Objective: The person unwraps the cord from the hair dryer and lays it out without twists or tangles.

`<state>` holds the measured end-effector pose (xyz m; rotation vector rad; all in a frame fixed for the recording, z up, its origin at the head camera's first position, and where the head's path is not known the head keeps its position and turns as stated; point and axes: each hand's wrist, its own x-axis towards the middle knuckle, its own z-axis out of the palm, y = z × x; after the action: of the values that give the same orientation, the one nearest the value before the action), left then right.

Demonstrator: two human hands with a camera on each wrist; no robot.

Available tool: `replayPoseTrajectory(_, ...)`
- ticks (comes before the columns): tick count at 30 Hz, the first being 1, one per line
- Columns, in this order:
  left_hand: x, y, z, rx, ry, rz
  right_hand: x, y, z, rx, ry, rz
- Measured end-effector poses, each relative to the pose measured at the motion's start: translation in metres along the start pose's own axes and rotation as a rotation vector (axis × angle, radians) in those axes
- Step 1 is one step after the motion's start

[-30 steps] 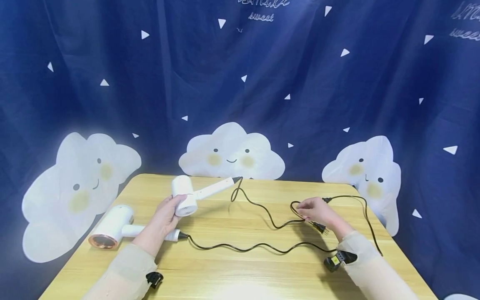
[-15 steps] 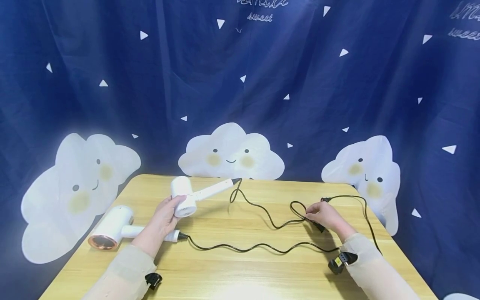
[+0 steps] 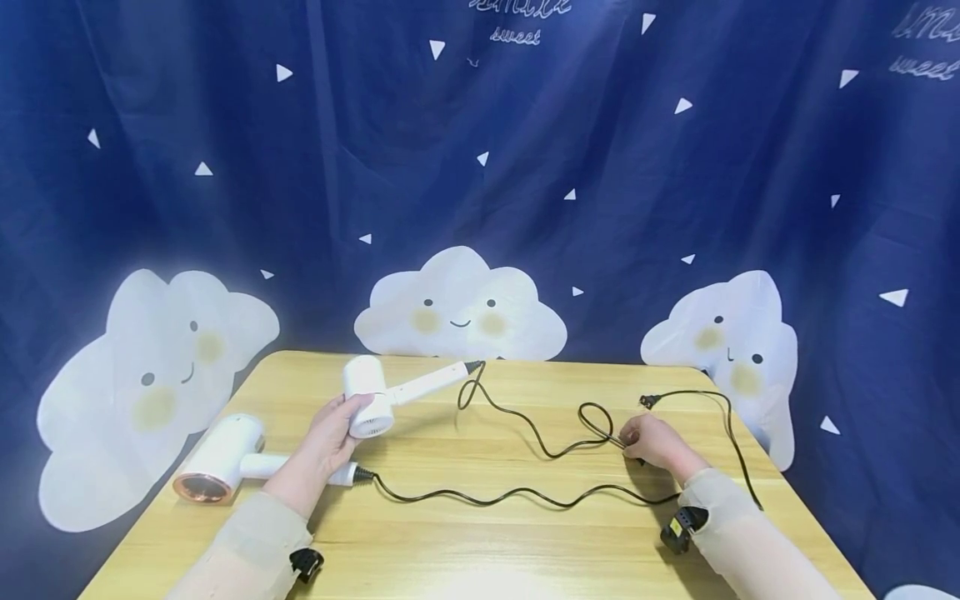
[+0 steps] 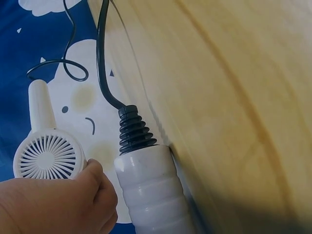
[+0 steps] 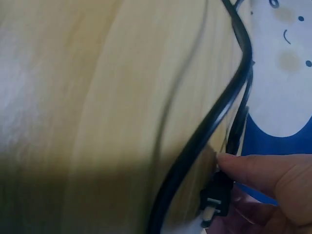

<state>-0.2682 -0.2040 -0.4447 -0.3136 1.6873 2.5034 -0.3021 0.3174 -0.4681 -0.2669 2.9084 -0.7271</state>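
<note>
My left hand grips the barrel of a small white hair dryer, raised over the table. Its slim handle slants up to the right, and the slotted round intake shows in the left wrist view. My right hand pinches that dryer's black cord at its plug end. In the right wrist view the thumb lies against the cord just behind the plug, whose metal prongs point down. A larger white hair dryer with a copper-rimmed nozzle lies at the left, its handle partly hidden by my left forearm.
The larger dryer's black cord runs across the wooden table, passes behind my right wrist and curves up to another plug. A looped stretch of the held dryer's cord lies left of my right hand. A blue curtain hangs behind.
My right hand has slid right and slightly down along the cord, from the loop to the plug, which its fingers now mostly cover. The left hand and its dryer have stayed nearly still.
</note>
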Motion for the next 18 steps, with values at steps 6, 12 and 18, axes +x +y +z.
replayPoseTrajectory(6,0.000,0.001,0.000,0.009,0.000,0.000,0.000,-0.002,0.004,-0.069,0.035,-0.010)
replayPoseTrajectory(12,0.000,0.002,-0.001,0.002,0.017,-0.007,-0.003,-0.005,0.002,-0.076,0.041,-0.042)
replayPoseTrajectory(18,-0.001,0.003,-0.002,0.008,0.022,-0.006,-0.010,-0.007,-0.005,-0.018,0.006,-0.021)
